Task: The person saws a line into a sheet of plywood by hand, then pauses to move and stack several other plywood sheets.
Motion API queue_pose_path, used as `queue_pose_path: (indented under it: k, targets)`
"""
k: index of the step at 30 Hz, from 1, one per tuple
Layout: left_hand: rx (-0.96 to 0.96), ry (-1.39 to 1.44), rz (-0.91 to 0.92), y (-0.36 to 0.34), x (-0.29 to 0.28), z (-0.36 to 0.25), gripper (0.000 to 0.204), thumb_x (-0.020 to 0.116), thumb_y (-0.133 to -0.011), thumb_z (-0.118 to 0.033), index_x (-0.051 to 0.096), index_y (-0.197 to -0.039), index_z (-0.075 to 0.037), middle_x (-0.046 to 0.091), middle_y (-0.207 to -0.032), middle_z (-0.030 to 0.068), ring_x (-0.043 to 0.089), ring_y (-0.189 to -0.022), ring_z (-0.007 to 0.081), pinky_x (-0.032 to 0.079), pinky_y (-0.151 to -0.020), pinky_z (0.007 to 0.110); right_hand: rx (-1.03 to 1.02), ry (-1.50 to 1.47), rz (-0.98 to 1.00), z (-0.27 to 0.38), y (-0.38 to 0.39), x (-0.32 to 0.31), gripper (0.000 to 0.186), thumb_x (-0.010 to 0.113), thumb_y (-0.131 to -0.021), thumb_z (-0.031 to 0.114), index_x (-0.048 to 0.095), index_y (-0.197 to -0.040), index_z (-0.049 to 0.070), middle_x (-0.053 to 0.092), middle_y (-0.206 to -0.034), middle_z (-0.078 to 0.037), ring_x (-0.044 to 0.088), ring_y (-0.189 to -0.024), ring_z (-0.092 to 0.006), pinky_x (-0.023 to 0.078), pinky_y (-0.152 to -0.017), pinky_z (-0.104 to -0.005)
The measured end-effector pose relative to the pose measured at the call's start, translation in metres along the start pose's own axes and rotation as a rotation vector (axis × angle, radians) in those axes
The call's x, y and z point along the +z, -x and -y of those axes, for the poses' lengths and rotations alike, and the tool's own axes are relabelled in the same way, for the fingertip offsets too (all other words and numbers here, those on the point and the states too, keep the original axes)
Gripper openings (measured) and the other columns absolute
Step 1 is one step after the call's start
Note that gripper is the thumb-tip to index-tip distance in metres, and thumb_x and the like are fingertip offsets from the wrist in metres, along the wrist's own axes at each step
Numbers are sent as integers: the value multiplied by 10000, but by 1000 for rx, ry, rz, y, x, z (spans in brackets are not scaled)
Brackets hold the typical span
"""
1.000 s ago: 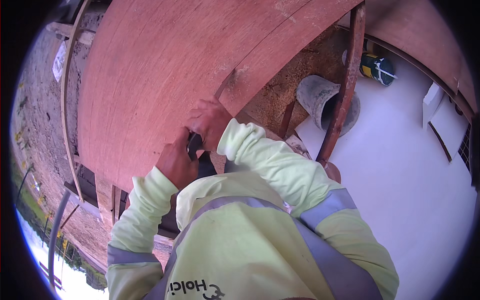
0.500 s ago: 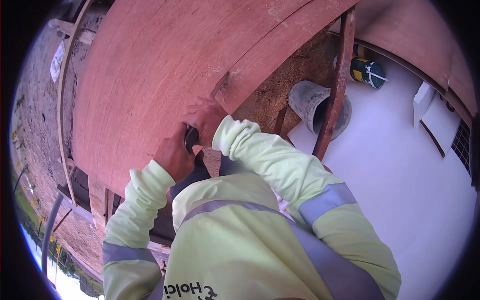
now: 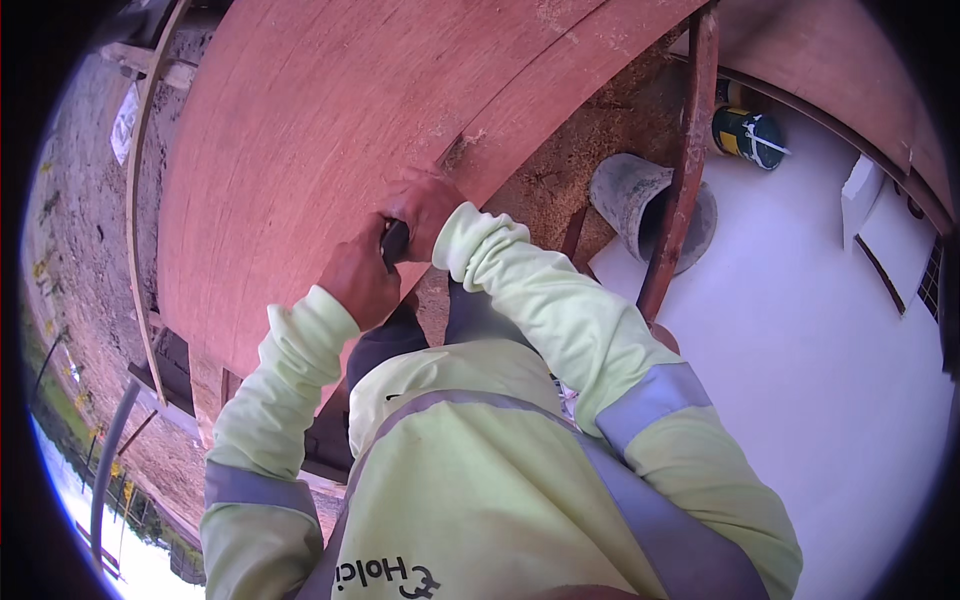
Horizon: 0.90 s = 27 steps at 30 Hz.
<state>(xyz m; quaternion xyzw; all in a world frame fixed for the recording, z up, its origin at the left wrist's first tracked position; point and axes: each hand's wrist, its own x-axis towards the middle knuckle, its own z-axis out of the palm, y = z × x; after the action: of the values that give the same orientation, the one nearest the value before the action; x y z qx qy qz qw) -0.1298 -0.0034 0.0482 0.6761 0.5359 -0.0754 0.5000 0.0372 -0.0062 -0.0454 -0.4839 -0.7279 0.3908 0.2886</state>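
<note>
A wide reddish plywood sheet (image 3: 300, 150) lies before me, with a thin dark split line running across it away from my hands. My left hand (image 3: 362, 278) is closed around a black-handled tool (image 3: 395, 243); only its handle shows. Just ahead of it, my right hand (image 3: 428, 208) is curled over the same tool, close by the sheet's edge. The tool's working end is hidden beneath my hands, so its exact kind cannot be made out. Pale dust and a small chipped spot lie on the wood just beyond my right hand.
A reddish-brown metal bar (image 3: 682, 170) slants beside the sheet at right. Behind it, a grey bucket (image 3: 625, 195) lies tipped over. Farther back rests a dark green can (image 3: 735, 130) with a white-smeared end. White board pieces (image 3: 895, 235) lean at far right; a timber strip (image 3: 135, 200) runs along the left.
Both hands and the black handle have slid a short way forward along the sheet. The whole view has shifted slightly.
</note>
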Motion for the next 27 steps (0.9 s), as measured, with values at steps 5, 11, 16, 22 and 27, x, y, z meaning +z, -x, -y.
queue_pose_path:
  k: [5, 11, 16, 22, 27]
  targets:
    - [-346, -120, 239, 135, -67, -45, 450, 537, -760, 0, 394, -1187, 4, 624, -775, 308, 617, -751, 514, 493, -640, 573, -46, -88, 78, 141, 22, 22, 228, 751, -595, 327, 667, -737, 169, 624, -805, -15, 588, -873, -251, 435, -849, -435]
    - [-41, 1, 6, -77, 13, -28, 374, 534, -747, -12, 484, -1117, 16, 631, -798, 316, 609, -787, 522, 486, -682, 535, 189, 130, 178, -38, -25, -28, 317, 803, -538, 351, 647, -758, 184, 632, -798, -17, 602, -841, -274, 436, -803, -449]
    - [32, 54, -19, 19, -5, 6, 356, 544, -762, 1, 456, -1107, 3, 621, -799, 311, 611, -790, 514, 481, -670, 552, -77, 27, 28, 23, -4, 4, 354, 810, -516, 363, 656, -774, 177, 630, -809, -17, 589, -893, -269, 424, -830, -447]
    - [-298, -74, 170, 110, -65, -56, 369, 563, -773, -8, 400, -1105, -6, 620, -728, 258, 609, -664, 489, 460, -586, 566, -197, -47, 57, 150, 5, 7, 186, 701, -636, 289, 651, -688, 118, 616, -774, -54, 582, -857, -265, 437, -822, -437]
    - [-35, -4, 29, -60, 11, -16, 304, 547, -789, 1, 467, -1083, -5, 622, -757, 277, 616, -734, 487, 475, -603, 509, 91, 146, 95, -30, -22, -15, 262, 773, -570, 361, 643, -714, 186, 629, -781, -4, 582, -826, -263, 422, -789, -446]
